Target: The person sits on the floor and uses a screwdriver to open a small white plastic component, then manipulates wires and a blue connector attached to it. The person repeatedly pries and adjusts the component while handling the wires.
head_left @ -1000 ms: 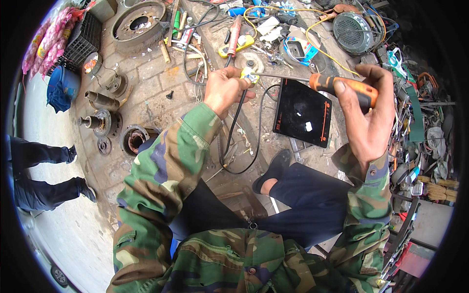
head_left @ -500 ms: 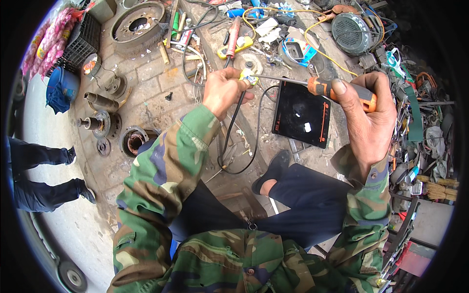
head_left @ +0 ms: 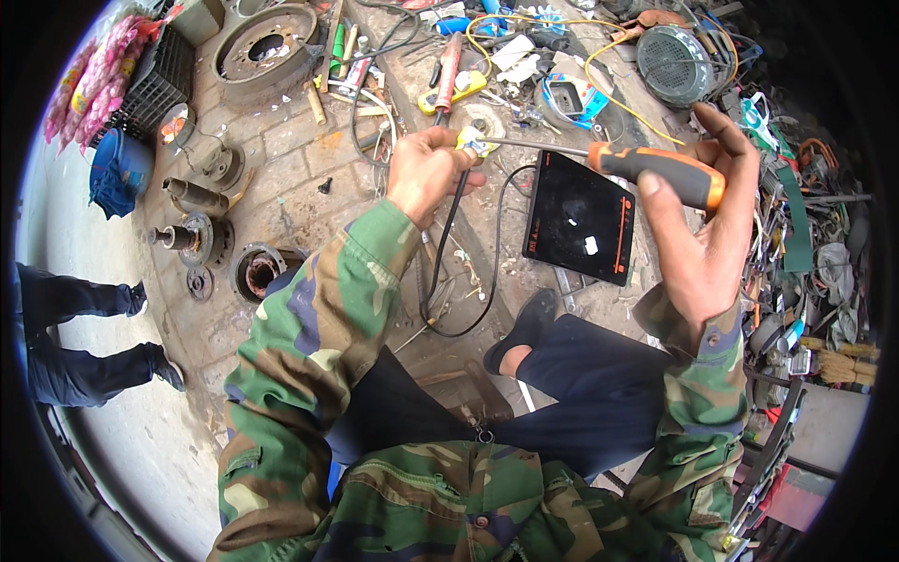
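Outside black panel's [head_left: 581, 217] edges, left hand [head_left: 424, 175] closed on yellow piece [head_left: 475, 142], right hand [head_left: 704, 244] loose around screwdriver [head_left: 623, 162]

- Screwdriver handle [head_left: 655, 173]: moulded plastic, orange parts smooth, dark grip matt, rubbery look
- Screwdriver shaft [head_left: 543, 147]: bare metal, smooth
- Black cable [head_left: 452, 229]: smooth rubber or plastic sheath, can't tell which
- Flat black panel [head_left: 569, 244]: glossy, smooth, glass-like
- Camo jacket [head_left: 318, 300]: matt woven cloth
- Round drum [head_left: 242, 62]: rough, rusty metal
- Blue bucket [head_left: 140, 164]: smooth plastic
- Paving [head_left: 290, 192]: rough, matt, gritty
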